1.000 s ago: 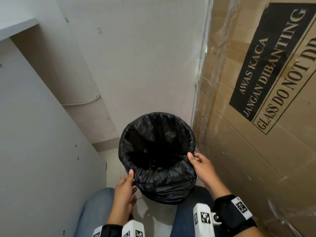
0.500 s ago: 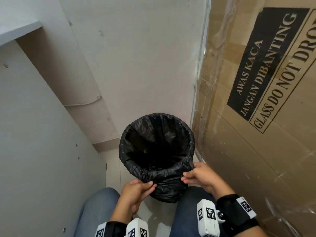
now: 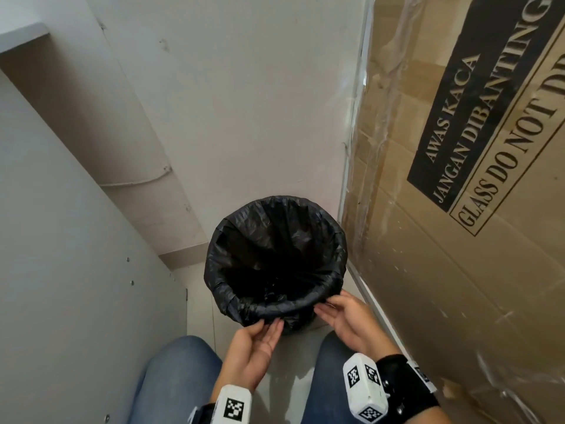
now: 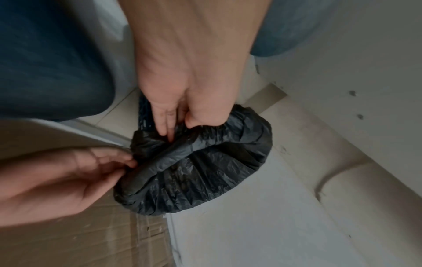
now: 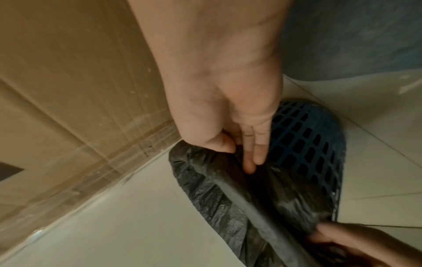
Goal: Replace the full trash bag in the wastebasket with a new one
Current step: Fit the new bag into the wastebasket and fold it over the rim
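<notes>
Half a second on, my two hands have slid lower and closer together along the near side of the wastebasket (image 3: 301,324), from pinching high on the folded plastic to working at its hanging hem. The left hand (image 3: 255,347) holds its fingers (image 4: 165,124) nearly straight against the bunched black trash bag (image 3: 276,261), thumb pressed into the fold, so the grip looks loose rather than closed around anything. The right hand (image 3: 345,316) is much the same: two fingers (image 5: 253,155) extended onto the plastic, thumb tucked against the edge, a light pinch at most. The bag sits inside the basket on the floor (image 3: 201,301), its collar folded down over the rim, directly ahead of and just beyond both grips, touching the fingertips. The blue lattice wall shows below the right hand's fingers. A large cardboard carton (image 3: 458,240) stands close on the right-hand side. I judge the liner is being seated: the hem runs sideways between the grips, equally near to each.
</notes>
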